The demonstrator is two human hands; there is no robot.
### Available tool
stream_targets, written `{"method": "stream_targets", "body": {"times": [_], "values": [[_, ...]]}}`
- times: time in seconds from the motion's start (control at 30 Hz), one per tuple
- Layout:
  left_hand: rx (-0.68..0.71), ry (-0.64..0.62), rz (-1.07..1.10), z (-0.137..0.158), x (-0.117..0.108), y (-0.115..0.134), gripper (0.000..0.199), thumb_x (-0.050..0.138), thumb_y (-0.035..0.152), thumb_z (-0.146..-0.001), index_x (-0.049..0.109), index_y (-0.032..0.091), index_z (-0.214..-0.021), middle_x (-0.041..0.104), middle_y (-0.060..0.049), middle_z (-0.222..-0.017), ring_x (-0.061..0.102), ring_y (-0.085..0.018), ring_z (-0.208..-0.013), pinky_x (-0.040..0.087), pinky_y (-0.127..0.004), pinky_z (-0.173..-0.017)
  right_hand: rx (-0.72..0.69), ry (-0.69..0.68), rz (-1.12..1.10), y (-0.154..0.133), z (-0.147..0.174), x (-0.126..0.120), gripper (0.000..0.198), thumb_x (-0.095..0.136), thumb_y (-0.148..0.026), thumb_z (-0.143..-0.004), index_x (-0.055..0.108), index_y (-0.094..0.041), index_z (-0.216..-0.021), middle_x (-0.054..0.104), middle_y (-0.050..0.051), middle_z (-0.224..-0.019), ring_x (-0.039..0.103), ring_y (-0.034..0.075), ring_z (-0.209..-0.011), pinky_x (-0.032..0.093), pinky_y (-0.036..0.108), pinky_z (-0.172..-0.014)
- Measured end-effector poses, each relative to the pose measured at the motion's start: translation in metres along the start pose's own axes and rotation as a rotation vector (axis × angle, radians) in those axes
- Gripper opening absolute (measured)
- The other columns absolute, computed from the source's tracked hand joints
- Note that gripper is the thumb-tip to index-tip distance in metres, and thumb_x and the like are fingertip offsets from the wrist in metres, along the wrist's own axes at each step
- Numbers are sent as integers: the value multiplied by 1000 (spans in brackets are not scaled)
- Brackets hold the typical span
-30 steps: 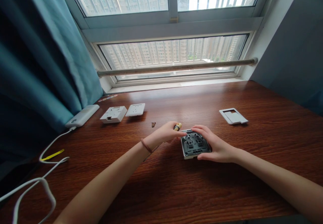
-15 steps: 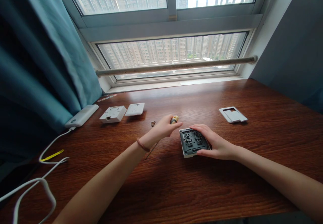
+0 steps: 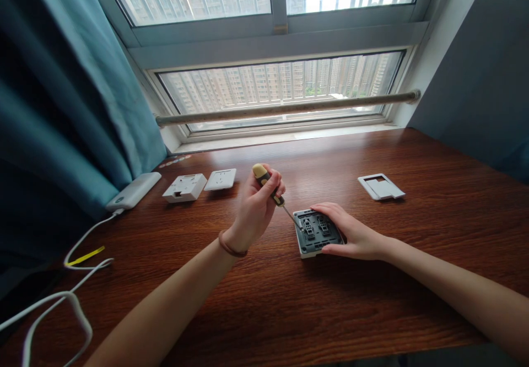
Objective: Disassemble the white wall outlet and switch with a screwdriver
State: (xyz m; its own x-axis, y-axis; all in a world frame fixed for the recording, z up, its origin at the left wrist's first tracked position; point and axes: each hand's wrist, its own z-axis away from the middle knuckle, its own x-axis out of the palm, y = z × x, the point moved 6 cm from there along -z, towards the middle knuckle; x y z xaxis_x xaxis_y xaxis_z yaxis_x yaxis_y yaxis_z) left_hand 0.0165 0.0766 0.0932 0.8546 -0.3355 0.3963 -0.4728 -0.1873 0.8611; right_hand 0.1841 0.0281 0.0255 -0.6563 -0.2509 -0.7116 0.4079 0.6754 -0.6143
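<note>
My left hand (image 3: 258, 201) is closed round the black and yellow handle of a screwdriver (image 3: 268, 184). Its thin shaft slants down to the right, and the tip meets the left part of a wall switch (image 3: 314, 232), near a screw spot. The switch lies on the table with its dark grey inner face up and a white base below. My right hand (image 3: 351, 235) grips it from the right side, thumb at the near edge and fingers along the far edge. Whether the tip sits in a screw head is too small to tell.
A white switch cover frame (image 3: 381, 187) lies at the right. Farther left are a socket panel (image 3: 221, 179), a white mounting box (image 3: 184, 188) and a power bank (image 3: 134, 190) with a white cable (image 3: 76, 301). A yellow strip (image 3: 86, 256) lies beside the cable.
My left hand has turned the screwdriver round, so its shaft now points down to the right onto the switch instead of back toward me. My right hand keeps its hold.
</note>
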Motion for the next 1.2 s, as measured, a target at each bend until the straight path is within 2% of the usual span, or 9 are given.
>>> {"method": "stream_targets", "body": {"times": [0.27, 0.53, 0.9, 1.07, 1.2], "values": [[29, -31, -36, 2, 4, -5, 19, 60, 25, -79, 42, 21, -81, 38, 3, -73, 39, -6, -58, 36, -21, -56, 14, -9, 15, 1, 1, 1, 77, 67, -42, -73, 28, -20, -136, 41, 15, -132, 38, 28, -122, 33, 46, -104], [76, -20, -83, 4, 5, 1, 21, 62, 28, -78, 41, 22, -81, 38, 3, -73, 38, -7, -58, 36, -23, -54, 9, -9, 8, -1, 0, 0, 76, 67, -42, -74, 29, -20, -136, 41, 15, -132, 38, 28, -123, 33, 46, -104], [108, -75, -51, 5, 7, -1, 19, 61, 23, -80, 43, 21, -81, 41, 3, -72, 39, -5, -56, 34, -20, -50, 12, -11, 11, 0, 0, 0, 76, 67, -42, -74, 29, -20, -136, 41, 15, -132, 38, 28, -123, 33, 45, -104], [174, -158, -210, 10, 12, 1, 20, 60, 22, -81, 41, 22, -85, 45, 5, -72, 42, -6, -56, 38, -20, -51, 25, -15, 10, 0, 0, 1, 77, 67, -42, -73, 28, -20, -136, 40, 14, -133, 38, 27, -123, 33, 44, -104], [293, -155, -483, 13, 13, 11, 28, 73, 26, -70, 47, 20, -81, 46, 4, -73, 44, -7, -62, 39, -20, -55, 30, -15, 6, 0, -1, 1, 77, 68, -42, -72, 29, -21, -136, 42, 14, -132, 38, 28, -122, 34, 44, -104]]}}
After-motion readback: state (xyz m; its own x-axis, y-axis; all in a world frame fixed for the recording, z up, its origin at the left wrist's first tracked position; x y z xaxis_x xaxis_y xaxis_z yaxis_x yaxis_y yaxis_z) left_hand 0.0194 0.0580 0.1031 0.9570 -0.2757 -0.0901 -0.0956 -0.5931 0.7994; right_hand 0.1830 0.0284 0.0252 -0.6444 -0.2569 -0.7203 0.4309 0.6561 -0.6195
